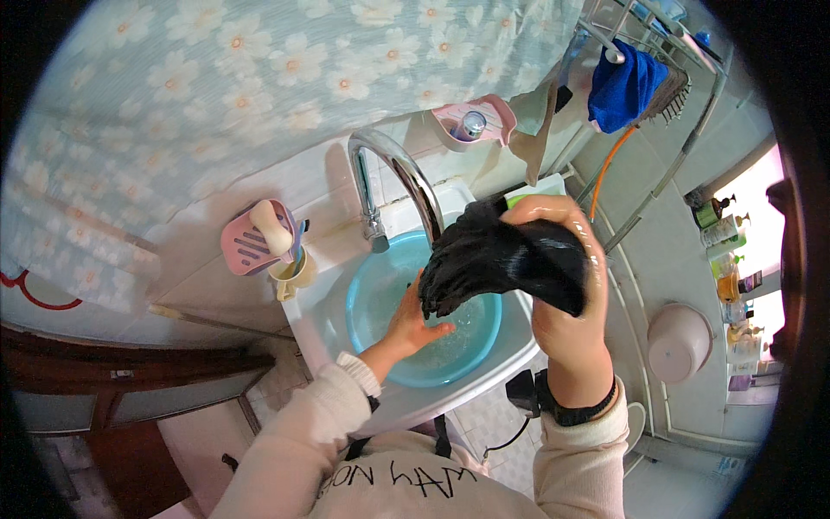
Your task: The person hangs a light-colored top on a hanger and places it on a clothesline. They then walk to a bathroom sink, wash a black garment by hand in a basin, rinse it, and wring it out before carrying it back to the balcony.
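My right hand [577, 292] grips a bunched, wet black cloth [499, 259], perhaps a garment, raised above a washbasin. Water glistens on the fingers, and the cloth droops to the left in folds. Lower down, my left hand [412, 327] is spread over a light-blue plastic basin [353, 318], thumb apart from the fingers. The cloth's hanging end covers part of the left fingers, so contact between them is unclear. Bubbly water fills the basin, which sits inside the white ceramic sink [311, 324]. A chrome gooseneck faucet [402, 168] arches over it from behind.
Left of the sink are a pink soap dish [243, 250] with a bar of soap [270, 227] and a yellow cup [305, 276]. Another pink dish [496, 120] is behind the faucet. A blue cloth [622, 87] hangs on a metal rack. Several bottles [729, 289] line the right ledge.
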